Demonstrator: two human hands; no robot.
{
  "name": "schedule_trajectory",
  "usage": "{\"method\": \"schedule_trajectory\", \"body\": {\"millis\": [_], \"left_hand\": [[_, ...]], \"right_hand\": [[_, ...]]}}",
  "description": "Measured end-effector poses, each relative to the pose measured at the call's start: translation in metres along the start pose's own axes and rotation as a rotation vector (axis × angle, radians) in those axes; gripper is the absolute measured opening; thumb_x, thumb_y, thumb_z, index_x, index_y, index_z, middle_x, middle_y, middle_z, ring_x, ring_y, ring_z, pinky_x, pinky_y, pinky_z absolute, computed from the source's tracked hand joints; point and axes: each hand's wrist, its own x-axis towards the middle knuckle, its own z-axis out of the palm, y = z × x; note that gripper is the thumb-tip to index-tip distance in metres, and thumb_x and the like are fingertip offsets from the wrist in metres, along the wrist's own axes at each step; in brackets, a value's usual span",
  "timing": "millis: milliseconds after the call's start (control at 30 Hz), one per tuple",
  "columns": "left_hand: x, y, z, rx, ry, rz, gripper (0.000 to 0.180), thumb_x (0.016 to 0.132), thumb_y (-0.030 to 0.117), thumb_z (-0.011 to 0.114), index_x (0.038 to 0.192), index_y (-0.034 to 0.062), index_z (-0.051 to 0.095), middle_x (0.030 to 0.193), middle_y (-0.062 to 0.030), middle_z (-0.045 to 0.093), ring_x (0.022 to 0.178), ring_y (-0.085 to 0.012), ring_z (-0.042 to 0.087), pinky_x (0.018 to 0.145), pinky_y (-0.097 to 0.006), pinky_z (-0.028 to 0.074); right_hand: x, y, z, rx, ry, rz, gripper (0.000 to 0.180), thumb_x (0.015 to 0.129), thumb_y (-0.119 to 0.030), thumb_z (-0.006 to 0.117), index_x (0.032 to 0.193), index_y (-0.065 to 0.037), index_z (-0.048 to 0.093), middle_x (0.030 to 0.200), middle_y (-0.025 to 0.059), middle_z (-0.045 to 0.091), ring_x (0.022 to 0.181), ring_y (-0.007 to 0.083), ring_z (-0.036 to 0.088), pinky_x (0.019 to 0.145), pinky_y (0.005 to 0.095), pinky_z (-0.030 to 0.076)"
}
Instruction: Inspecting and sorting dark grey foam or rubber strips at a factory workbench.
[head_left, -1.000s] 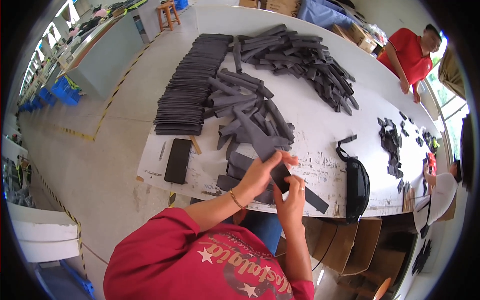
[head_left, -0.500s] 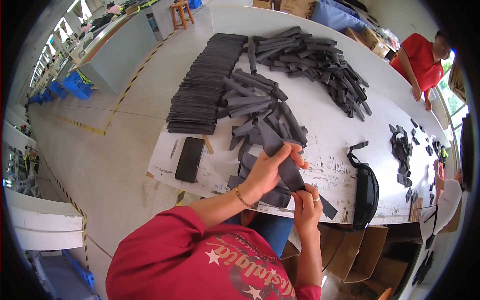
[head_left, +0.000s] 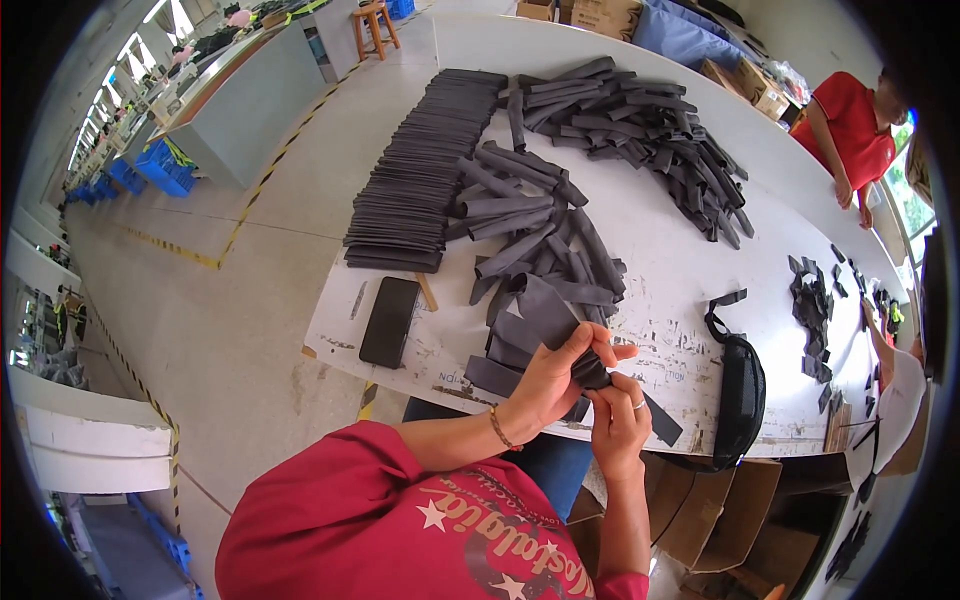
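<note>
A dark grey fabric strip [head_left: 546,312] is held in both hands over the near edge of the white table [head_left: 460,375]. My left hand [head_left: 556,388] has closed round it, thumb on top, and the strip's far end sticks out past the fingers. At its near end, my right hand [head_left: 618,420] pinches the bunched cloth, close against the left fingertips. A flat dark piece [head_left: 662,422] lies on the table beside the right hand. Beyond my hands sits a loose heap of similar folded strips [head_left: 535,225]; several flat ones lie under and beside the left hand.
A neat row of stacked strips [head_left: 415,180] lines the left side, with a phone [head_left: 389,322] in front. Another heap [head_left: 650,130] lies farther back. A black mesh bag [head_left: 738,400] rests right of my hands. A person in red [head_left: 845,130] stands at the far right; cardboard boxes [head_left: 715,515] sit below.
My hands have come closer together, and the strip between them is now bunched where it lay stretched flat. The view has shifted slightly.
</note>
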Motion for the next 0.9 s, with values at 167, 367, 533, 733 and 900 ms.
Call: {"method": "schedule_trajectory", "body": {"millis": [167,367,533,733,900], "left_hand": [[-0.005,-0.004,0.001,-0.043,-0.016,-0.027,0.029,0.100,0.033,0.051,0.104,0.0055,0.060,0.082,-0.0074,0.065,0.116,-0.0328,0.059,0.099,-0.041,0.045],[-0.001,0.000,-0.005,-0.063,-0.029,-0.065,0.029,0.101,0.031,0.050,0.105,0.0047,0.060,0.088,-0.0090,0.067,0.118,-0.0332,0.058,0.100,-0.041,0.045],[0.002,0.009,-0.001,0.049,0.023,-0.025,0.033,0.103,0.031,0.044,0.110,0.0016,0.059,0.093,-0.0117,0.068,0.119,-0.0326,0.057,0.103,-0.042,0.044],[0.005,0.017,0.001,0.149,0.095,0.026,0.035,0.103,0.032,0.044,0.110,0.0011,0.059,0.090,-0.0121,0.067,0.117,-0.0314,0.059,0.101,-0.042,0.045],[0.008,0.014,0.004,0.144,0.080,0.055,0.035,0.102,0.034,0.046,0.106,0.0018,0.060,0.090,-0.0122,0.066,0.116,-0.0309,0.059,0.100,-0.042,0.045]], "right_hand": [[0.003,0.001,0.002,0.025,-0.015,-0.037,0.018,0.077,0.003,0.072,0.089,-0.002,0.060,0.094,0.0150,0.061,0.070,0.0296,0.061,0.057,0.0374,0.048],[0.007,-0.003,0.003,0.024,-0.082,-0.007,0.016,0.078,0.003,0.071,0.090,-0.002,0.061,0.094,0.0149,0.062,0.070,0.0287,0.062,0.058,0.0359,0.049],[0.009,-0.013,0.015,0.230,0.005,0.361,0.018,0.077,0.001,0.074,0.089,0.000,0.061,0.096,0.0141,0.063,0.080,0.0244,0.062,0.071,0.0315,0.048],[0.005,-0.015,0.024,0.148,0.029,0.324,0.019,0.078,-0.001,0.074,0.089,0.001,0.060,0.099,0.0146,0.061,0.084,0.0261,0.060,0.075,0.0322,0.047],[0.018,-0.019,0.026,0.107,0.021,0.305,0.016,0.080,-0.001,0.073,0.087,0.001,0.058,0.107,0.0129,0.058,0.087,0.0201,0.056,0.077,0.0267,0.045]]}}
